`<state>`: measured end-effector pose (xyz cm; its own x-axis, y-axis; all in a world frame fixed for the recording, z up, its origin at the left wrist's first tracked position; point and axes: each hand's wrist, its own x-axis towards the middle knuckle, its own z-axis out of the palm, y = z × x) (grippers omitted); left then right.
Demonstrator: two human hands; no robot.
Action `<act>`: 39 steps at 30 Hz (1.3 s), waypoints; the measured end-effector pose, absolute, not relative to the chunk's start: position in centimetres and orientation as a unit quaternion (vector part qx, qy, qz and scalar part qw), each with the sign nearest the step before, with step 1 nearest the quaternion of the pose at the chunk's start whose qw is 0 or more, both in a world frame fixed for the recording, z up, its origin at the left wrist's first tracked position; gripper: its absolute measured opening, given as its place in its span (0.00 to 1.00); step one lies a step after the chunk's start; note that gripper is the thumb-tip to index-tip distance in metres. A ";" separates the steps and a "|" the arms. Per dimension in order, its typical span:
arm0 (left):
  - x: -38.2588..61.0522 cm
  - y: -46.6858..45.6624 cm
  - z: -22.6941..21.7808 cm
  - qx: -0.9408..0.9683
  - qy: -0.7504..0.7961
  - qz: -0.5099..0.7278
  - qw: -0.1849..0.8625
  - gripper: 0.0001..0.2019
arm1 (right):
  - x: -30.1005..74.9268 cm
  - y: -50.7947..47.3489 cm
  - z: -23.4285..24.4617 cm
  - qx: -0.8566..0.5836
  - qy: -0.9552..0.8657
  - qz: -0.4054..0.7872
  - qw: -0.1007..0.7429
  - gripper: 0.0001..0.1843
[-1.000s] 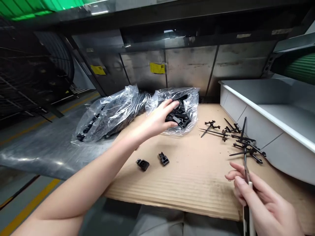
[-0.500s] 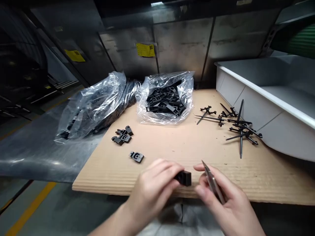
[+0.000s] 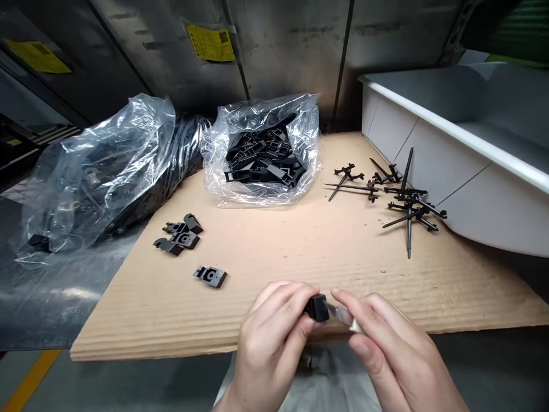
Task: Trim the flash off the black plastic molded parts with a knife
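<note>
On a corrugated cardboard sheet [image 3: 266,246] laid over a bench, a white plastic tub [image 3: 398,149] stands along the right side, just beside the board. At the back, a clear plastic bag [image 3: 261,126] holds a heap of black plastic clips, and a larger bag [image 3: 103,160] of black parts slumps to the left, partly off the cardboard. Black plastic runners [image 3: 407,197] lie scattered near the tub. Left of centre sit a small cluster of clips [image 3: 180,236] and a single clip [image 3: 210,276]. Near the front edge, the left hand [image 3: 274,343] pinches a black plastic piece [image 3: 316,308] between fingers and thumb, while the right hand [image 3: 386,349] closes its fingers around a slim metal tool [image 3: 345,316], whose end meets the piece.
</note>
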<state>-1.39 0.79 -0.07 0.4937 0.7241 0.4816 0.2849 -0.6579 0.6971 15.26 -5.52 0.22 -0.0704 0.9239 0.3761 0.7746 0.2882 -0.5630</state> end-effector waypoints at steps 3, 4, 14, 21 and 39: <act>-1.6 0.9 0.0 0.810 0.323 0.395 0.289 0.12 | 15.1 -5.6 -0.1 -0.579 -0.736 0.060 0.346 0.14; -1.6 1.0 0.0 0.808 0.328 0.393 0.292 0.12 | 15.0 -5.5 -0.1 -0.576 -0.739 0.050 0.346 0.14; -1.9 0.8 -0.1 0.802 0.347 0.387 0.295 0.13 | 15.1 -5.5 0.2 -0.574 -0.744 0.087 0.330 0.10; -1.9 0.8 -0.2 0.796 0.341 0.398 0.302 0.13 | 15.1 -5.2 0.3 -0.577 -0.745 0.097 0.321 0.10; -1.8 1.1 0.4 0.802 0.327 0.390 0.312 0.12 | 14.5 -4.1 1.0 -0.584 -0.665 0.219 0.411 0.07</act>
<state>-1.82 1.06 0.43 0.4815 0.7679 0.4224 0.2809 -0.5918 0.7556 14.48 -4.07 1.02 0.0203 0.9569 0.2896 0.5967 0.2209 -0.7715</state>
